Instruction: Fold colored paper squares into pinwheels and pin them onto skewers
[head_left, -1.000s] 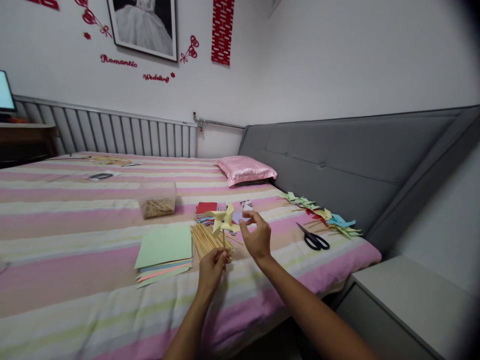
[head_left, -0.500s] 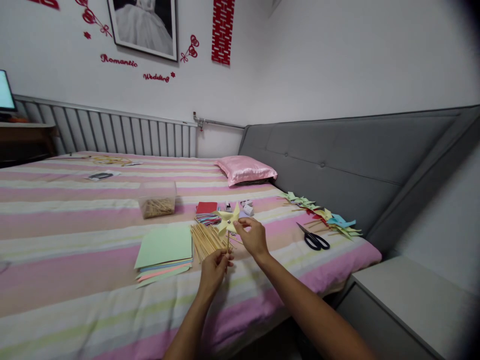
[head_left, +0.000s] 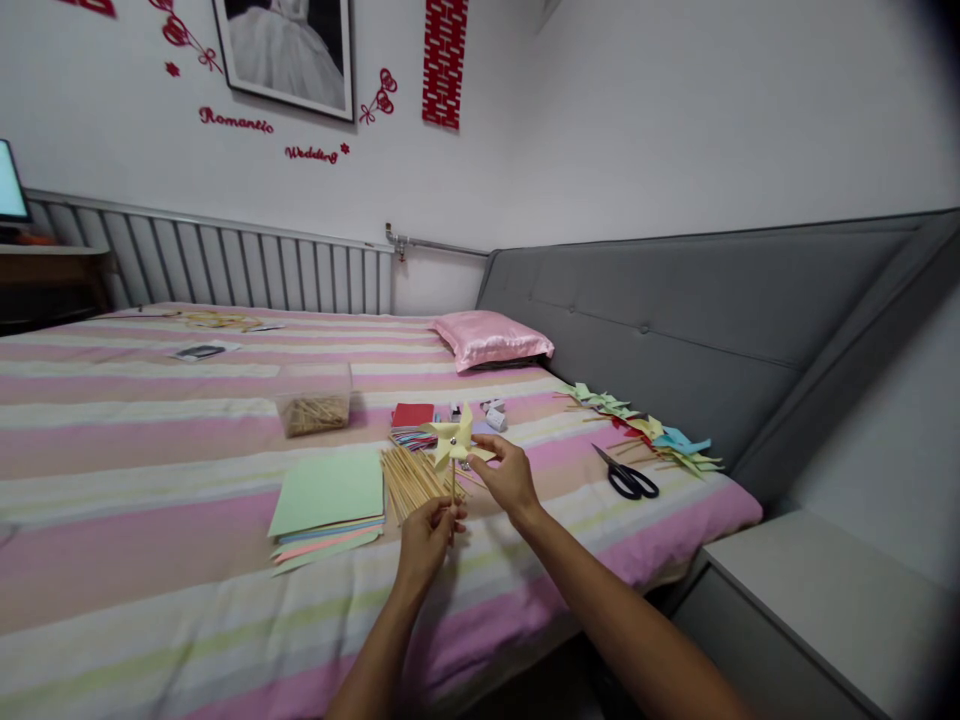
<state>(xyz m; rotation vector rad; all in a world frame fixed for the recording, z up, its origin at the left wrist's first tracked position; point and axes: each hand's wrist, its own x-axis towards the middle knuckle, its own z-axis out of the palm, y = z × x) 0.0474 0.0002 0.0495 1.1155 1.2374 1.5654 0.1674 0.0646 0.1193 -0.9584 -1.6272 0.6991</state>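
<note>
My left hand [head_left: 429, 532] is closed round the thin wooden stick of a pale yellow paper pinwheel [head_left: 452, 437], holding it upright over the striped bed [head_left: 150, 480]. My right hand [head_left: 508, 473] pinches one blade of the pinwheel at its right side. Just behind my hands lie a bundle of wooden sticks [head_left: 409, 478] and a stack of coloured paper sheets [head_left: 330, 500] with a green sheet on top.
Black scissors [head_left: 628, 478] lie to the right, near a row of finished pinwheels [head_left: 645, 428] along the grey headboard. A clear box of small sticks [head_left: 313, 398], a red paper pad [head_left: 413, 414], a pink pillow [head_left: 489, 339] and a grey nightstand [head_left: 810, 600] are around.
My right hand has come down from open fingers near the pinwheel to pinching a blade. The pinwheel has turned slightly. My left hand has stayed on the stick.
</note>
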